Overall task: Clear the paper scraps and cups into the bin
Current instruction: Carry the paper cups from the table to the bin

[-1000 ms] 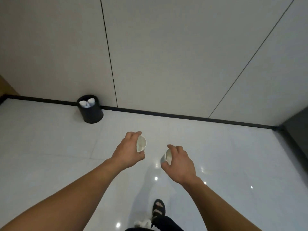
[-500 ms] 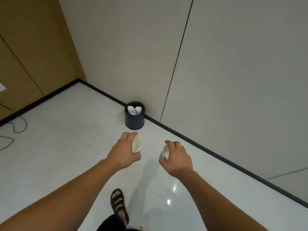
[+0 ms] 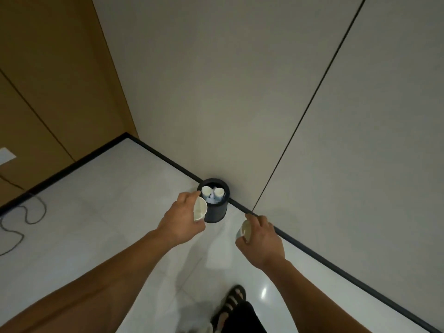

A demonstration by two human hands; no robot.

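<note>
**Both hands reach the bin with cups**

Closer than half a second ago, the black bin (image 3: pixel 217 212) now stands just beyond the left hand (image 3: pixel 179 222), where earlier it lay well ahead of both hands.

Head view: the bin stands on the pale floor (image 3: pixel 108 224), against the wall's dark skirting. It already holds two white cups (image 3: pixel 206 190) upright, with paper scraps (image 3: pixel 212 200) between them. The left hand's fingers are curled round the left cup (image 3: pixel 200 209), tipped on its side with its mouth turned toward the bin, probably so that it can drop straight in. The right hand (image 3: pixel 262 239) hangs further right, clear of the bin, with its fingers wrapped round the right cup (image 3: pixel 245 230), likely waiting its turn. A sandalled foot (image 3: pixel 231 300) is planted below the arms, and a dark cable (image 3: pixel 28 212) trails across the floor at the left.
</note>
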